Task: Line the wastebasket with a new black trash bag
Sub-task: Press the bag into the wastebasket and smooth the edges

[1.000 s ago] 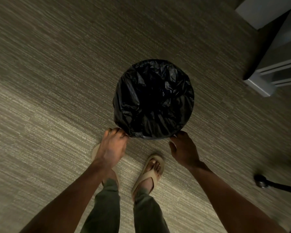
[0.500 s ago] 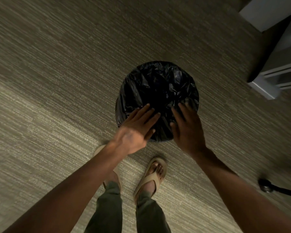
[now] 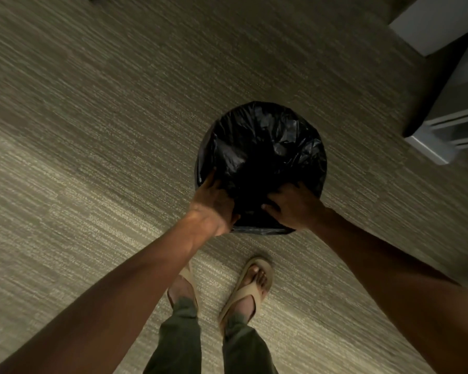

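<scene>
A round wastebasket stands on the carpet, wholly covered by a crinkled black trash bag (image 3: 265, 147) that is draped over its rim and sags into the dark inside. My left hand (image 3: 214, 203) rests on the near left rim, fingers curled over the bag's edge. On the near right rim sits my right hand (image 3: 292, 205), its fingers bent into the bag plastic and reaching inward. The basket's own wall is hidden under the bag.
Striped grey-green carpet (image 3: 106, 130) spreads all around. A white furniture corner (image 3: 430, 141) stands to the right of the basket, and another white edge (image 3: 432, 25) is at the top right. My feet in tan sandals (image 3: 251, 287) stand just behind the basket.
My hands rose from the bag's lower near edge to the top of the basket, then spread apart onto the near rim, fingers curling into the bag. The view shifted slightly.
</scene>
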Demonstrator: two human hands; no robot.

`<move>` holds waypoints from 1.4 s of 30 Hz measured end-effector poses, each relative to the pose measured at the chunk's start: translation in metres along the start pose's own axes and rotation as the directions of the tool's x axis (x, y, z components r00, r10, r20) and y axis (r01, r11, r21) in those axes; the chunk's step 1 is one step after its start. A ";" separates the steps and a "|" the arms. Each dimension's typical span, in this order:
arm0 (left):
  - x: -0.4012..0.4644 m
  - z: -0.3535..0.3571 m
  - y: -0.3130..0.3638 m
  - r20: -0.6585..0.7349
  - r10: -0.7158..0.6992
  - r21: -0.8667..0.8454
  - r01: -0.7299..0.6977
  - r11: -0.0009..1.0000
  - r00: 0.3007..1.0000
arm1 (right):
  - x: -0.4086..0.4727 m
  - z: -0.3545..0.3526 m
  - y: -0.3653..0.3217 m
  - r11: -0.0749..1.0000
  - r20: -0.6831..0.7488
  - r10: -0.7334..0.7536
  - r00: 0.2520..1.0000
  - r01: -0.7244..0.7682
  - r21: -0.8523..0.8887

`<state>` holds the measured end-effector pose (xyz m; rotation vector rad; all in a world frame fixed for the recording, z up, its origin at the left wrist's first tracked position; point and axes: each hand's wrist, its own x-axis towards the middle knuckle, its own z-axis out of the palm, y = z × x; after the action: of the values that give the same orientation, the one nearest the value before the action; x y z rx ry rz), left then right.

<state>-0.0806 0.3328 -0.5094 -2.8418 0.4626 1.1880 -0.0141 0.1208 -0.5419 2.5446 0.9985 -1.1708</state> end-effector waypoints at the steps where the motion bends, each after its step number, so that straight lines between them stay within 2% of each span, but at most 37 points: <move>1: -0.002 -0.001 0.001 -0.047 0.001 -0.021 -0.002 1.000 0.999 | 0.002 -0.003 0.000 1.000 -0.153 -0.015 0.988 0.016 0.006; 3: -0.005 0.001 0.005 -0.160 -0.001 -0.074 -0.011 0.997 0.987 | 0.010 -0.011 -0.002 1.000 -0.352 -0.023 0.936 0.024 -0.002; 4: -0.007 0.003 0.008 -0.206 0.007 -0.109 -0.030 0.994 0.978 | 0.016 -0.018 -0.004 0.999 -0.358 -0.022 0.933 0.033 0.024; 6: -0.010 0.008 0.017 -0.240 0.030 -0.200 -0.080 0.977 0.970 | 0.031 -0.034 -0.013 0.991 -0.250 -0.037 0.967 0.067 0.112; 9: -0.014 0.017 0.029 -0.179 0.044 -0.289 -0.095 0.953 0.983 | 0.053 -0.049 -0.025 0.981 -0.118 -0.134 0.984 0.148 0.125; 11: -0.014 0.027 0.033 -0.129 0.057 -0.267 -0.090 0.960 0.990 | 0.072 -0.056 -0.030 0.970 -0.112 -0.151 0.982 0.169 0.175; 17: -0.011 0.036 0.029 -0.102 0.022 -0.342 -0.056 0.938 0.995 | 0.103 -0.085 -0.041 0.948 -0.125 -0.037 0.991 0.074 0.309; 19: -0.011 0.032 0.026 -0.147 0.012 -0.366 -0.066 0.928 0.989 | 0.094 -0.086 -0.039 0.932 -0.256 0.029 0.966 0.067 0.357; 21: -0.012 0.026 0.023 -0.242 -0.004 -0.357 -0.085 0.930 0.970 | 0.077 -0.080 -0.032 0.923 -0.429 0.100 0.898 0.077 0.376; 23: -0.010 0.018 0.019 -0.341 -0.027 -0.329 -0.093 0.940 0.940 | 0.059 -0.069 -0.018 0.950 -0.527 0.132 0.839 0.045 0.309; 25: -0.004 0.011 0.013 -0.351 -0.045 -0.306 -0.069 0.950 0.935 | 0.046 -0.050 0.001 0.993 -0.447 0.078 0.891 -0.031 0.112; 27: 0.003 0.007 0.009 -0.226 -0.080 -0.255 0.020 0.967 0.971 | 0.033 -0.032 0.016 0.986 -0.207 0.015 0.978 -0.049 -0.161; 29: 0.010 0.007 0.006 -0.061 -0.092 -0.145 0.082 0.986 0.994 | 0.024 -0.019 0.026 0.943 -0.020 0.009 1.000 -0.015 -0.334; 32: 0.014 0.010 0.005 0.056 -0.050 -0.007 0.051 0.999 0.997 | 0.021 -0.014 0.032 0.893 0.067 0.077 0.995 -0.039 -0.448; 35: 0.013 0.005 0.005 -0.002 0.005 -0.004 -0.005 1.000 1.000 | 0.025 -0.020 0.027 0.919 0.026 0.036 0.999 -0.023 -0.394; 39: 0.017 -0.007 0.009 -0.183 0.015 -0.144 -0.042 0.989 0.983 | 0.019 -0.012 0.004 0.992 -0.300 -0.064 0.952 0.029 -0.120; 40: 0.018 -0.010 0.009 -0.211 0.010 -0.177 -0.049 0.983 0.977 | 0.016 -0.007 -0.003 0.997 -0.300 -0.071 0.951 0.057 -0.056; 42: 0.023 -0.016 0.007 -0.283 0.030 -0.172 -0.082 0.982 0.959 | 0.011 0.010 -0.012 0.997 -0.160 -0.080 0.984 0.079 -0.009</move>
<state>-0.0560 0.3175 -0.5138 -3.1941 0.4682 0.8787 -0.0231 0.1317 -0.5555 2.6540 1.1461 -0.9953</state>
